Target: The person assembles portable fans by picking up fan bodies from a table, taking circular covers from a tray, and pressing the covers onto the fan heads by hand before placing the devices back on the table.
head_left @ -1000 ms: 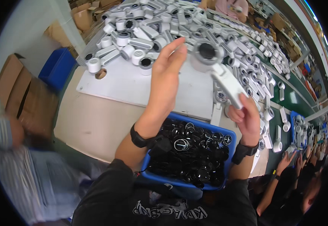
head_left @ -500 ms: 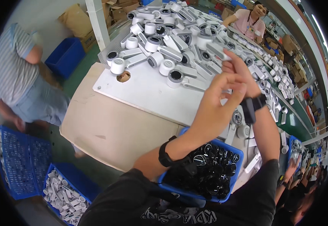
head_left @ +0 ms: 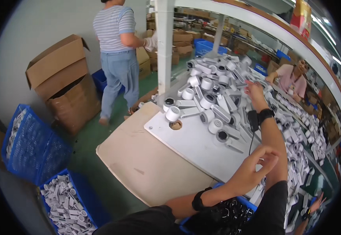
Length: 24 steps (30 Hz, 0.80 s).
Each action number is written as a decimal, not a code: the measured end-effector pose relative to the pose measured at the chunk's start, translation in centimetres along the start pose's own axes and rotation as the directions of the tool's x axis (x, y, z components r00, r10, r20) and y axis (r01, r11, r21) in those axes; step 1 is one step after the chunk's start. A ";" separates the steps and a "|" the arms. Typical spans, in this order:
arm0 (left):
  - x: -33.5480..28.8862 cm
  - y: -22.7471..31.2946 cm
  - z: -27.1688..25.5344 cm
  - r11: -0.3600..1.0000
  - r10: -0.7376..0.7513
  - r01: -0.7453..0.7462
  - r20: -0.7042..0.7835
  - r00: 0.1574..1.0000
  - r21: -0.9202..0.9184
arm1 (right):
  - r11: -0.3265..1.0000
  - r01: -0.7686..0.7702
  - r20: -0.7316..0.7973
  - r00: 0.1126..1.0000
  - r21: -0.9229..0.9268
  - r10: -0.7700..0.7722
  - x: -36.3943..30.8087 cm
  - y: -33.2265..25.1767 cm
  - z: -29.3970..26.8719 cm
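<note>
Over the heaped pile of white handheld-fan-like units [head_left: 222,111], my right hand [head_left: 255,94] reaches out with its fingers apart. Its fingertips are among the units, and I see none of them gripped. Each unit has a round head, some with a dark face, and a flat handle. My left hand [head_left: 256,166] hovers nearer to me beside my right forearm, its fingers curled toward the thumb. Whatever it may hold is hidden. Below the left wrist is a blue bin [head_left: 245,203] with shiny black round parts [head_left: 227,213]. Both wrists wear black straps.
A white board [head_left: 194,150] with a round hole lies on the tan tabletop [head_left: 139,145]. Blue crates [head_left: 37,147] with white parts and an open carton [head_left: 70,98] stand at the left. A white post [head_left: 164,51] rises behind. Co-workers are at left, far right and lower right.
The view has swung left and up, so the table sits farther right. My right hand's fingers have spread over the pile. The person in the striped shirt has walked farther back.
</note>
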<state>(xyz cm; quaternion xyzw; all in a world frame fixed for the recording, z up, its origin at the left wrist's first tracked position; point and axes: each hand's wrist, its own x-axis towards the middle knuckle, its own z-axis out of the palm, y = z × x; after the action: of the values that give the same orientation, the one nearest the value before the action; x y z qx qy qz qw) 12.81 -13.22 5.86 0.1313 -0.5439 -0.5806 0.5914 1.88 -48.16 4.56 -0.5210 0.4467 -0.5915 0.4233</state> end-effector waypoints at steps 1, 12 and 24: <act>0.0 -0.2 -0.1 1.000 -0.016 0.016 0.003 1.000 0.012 | 0.997 -0.068 -0.008 0.998 0.021 0.068 -0.6 -0.6 0.4; 0.6 -1.6 1.7 0.994 -0.067 0.076 0.117 0.991 -0.078 | 0.857 0.196 0.403 0.915 -0.477 0.015 -21.4 -4.5 -11.6; -1.2 -2.1 4.3 0.994 -0.095 0.104 0.192 0.977 -0.040 | -0.044 -0.055 -0.070 0.876 -0.998 0.478 -50.0 -5.2 -33.9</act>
<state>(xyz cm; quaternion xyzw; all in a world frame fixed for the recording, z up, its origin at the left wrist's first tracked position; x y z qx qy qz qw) 8.52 -10.78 5.26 0.0875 -0.5761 -0.6327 0.5101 -27.05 4.38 -4.27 -0.6472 0.7509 0.0745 0.1083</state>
